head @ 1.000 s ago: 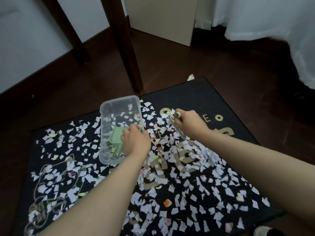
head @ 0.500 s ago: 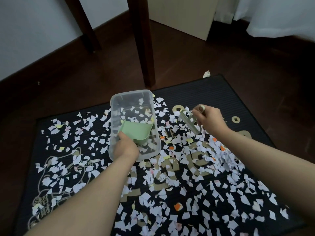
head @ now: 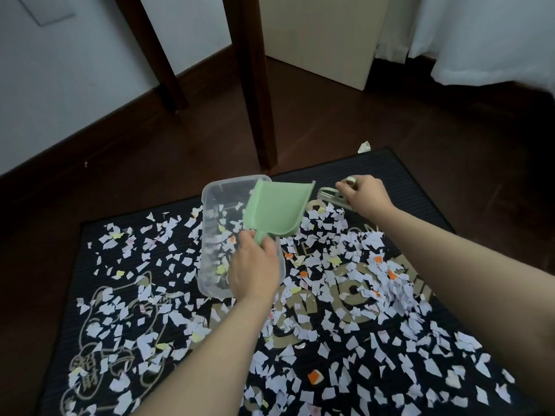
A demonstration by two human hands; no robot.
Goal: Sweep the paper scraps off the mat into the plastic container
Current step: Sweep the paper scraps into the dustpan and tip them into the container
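Note:
A black mat (head: 402,187) with gold print lies on the floor, strewn with several white, yellow and orange paper scraps (head: 354,283). A clear plastic container (head: 210,190) stands on the mat's far middle with scraps inside. My left hand (head: 253,270) grips the handle of a green dustpan (head: 274,207), lifted over the container's right rim with its mouth pointing away. My right hand (head: 362,195) holds a small pale brush (head: 330,196) at the mat's far side, just right of the dustpan.
A dark wooden furniture leg (head: 255,85) stands just beyond the container, a second leg (head: 156,55) further left. A beige panel (head: 321,37) and a white curtain (head: 486,37) lie at the back. One scrap (head: 364,147) sits on the dark wood floor.
My left hand has lifted the dustpan out of the container and turned it upward. My right hand with the brush has drifted toward the mat's far edge.

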